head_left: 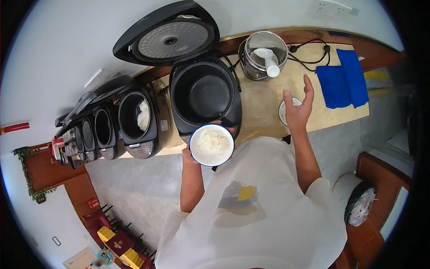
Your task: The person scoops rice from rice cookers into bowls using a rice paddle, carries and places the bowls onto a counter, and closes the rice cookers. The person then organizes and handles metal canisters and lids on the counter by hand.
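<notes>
My left hand [188, 158] grips a white bowl [212, 160] with a blue rim, its fingers showing around the sides. Cooked rice [212, 141] lies in the bowl. Just behind it stands a large black rice cooker [230, 117], lid raised, its pot dark with a little white residue. My right hand [298, 109] is raised over the counter, thumb and fingers apart, holding nothing. Partly hidden behind that hand is a second small bowl [281, 117] with something white in it. A white rice paddle [267, 60] rests in a clear container [254, 71] at the back.
To the left runs a row of smaller open cookers; the nearest cooker [139, 151] has rice in its pot. Blue cloths [336, 85] lie at the counter's right end. A black cable [309, 62] curls along the back. A lined bin [351, 204] stands at lower right.
</notes>
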Available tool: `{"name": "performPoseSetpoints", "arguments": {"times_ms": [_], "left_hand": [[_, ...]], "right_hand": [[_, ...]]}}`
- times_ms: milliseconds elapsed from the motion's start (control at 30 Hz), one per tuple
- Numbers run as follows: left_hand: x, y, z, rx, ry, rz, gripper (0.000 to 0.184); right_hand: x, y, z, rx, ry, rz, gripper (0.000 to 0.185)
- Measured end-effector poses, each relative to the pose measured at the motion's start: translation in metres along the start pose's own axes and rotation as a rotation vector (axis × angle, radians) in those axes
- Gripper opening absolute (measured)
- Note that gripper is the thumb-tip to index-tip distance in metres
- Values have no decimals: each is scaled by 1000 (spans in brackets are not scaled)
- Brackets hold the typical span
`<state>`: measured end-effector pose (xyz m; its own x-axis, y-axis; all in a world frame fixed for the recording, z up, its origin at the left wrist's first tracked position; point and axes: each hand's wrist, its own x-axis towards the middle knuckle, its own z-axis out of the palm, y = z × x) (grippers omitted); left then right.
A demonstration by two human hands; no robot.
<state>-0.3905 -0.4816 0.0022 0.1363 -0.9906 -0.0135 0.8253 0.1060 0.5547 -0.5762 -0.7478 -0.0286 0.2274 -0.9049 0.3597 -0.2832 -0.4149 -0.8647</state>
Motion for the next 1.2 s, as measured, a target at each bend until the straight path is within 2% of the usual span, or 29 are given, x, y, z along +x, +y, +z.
{"name": "performPoseSetpoints", "arguments": {"times_ms": [67,133,367,433,567,633,767,900,967,1000,1067,1100,1167,1200], "left_hand": [[0,1,-1,1,27,1,135],[0,2,-2,43,8,1,135],[-2,-2,-2,91,78,12,136],[-2,-1,-2,78,54,6,137],[-1,-2,-1,120,74,4,137],[1,-1,1,118,80,16,137],[1,-2,1,100,51,6,137],[1,-5,1,80,83,32,136],[3,-3,2,30,49,20,136],[3,-2,3,-17,8,3,136],[3,-1,2,-15,19,-12,136],[2,0,1,-10,25,-28,136],[2,0,-2,44,38,-26,137],[1,0,-5,100,51,-25,137]], "right_hand": [[12,-10,7,32,12,-40,82],[22,-25,12,-49,17,-196,84],[41,-31,37,-100,-170,-27,84],[48,-35,38,-163,-263,112,78],[59,-35,40,-188,-264,106,71],[64,-27,42,-280,-173,-66,59],[71,-21,38,-256,-187,-21,50],[74,-26,15,225,193,34,31],[72,-38,-13,496,238,115,20],[68,-43,-26,493,231,118,20],[56,-52,-48,901,52,250,14],[46,-55,-54,898,50,251,14],[23,-64,-59,684,-159,317,13],[15,-69,-63,684,-161,319,13]]}}
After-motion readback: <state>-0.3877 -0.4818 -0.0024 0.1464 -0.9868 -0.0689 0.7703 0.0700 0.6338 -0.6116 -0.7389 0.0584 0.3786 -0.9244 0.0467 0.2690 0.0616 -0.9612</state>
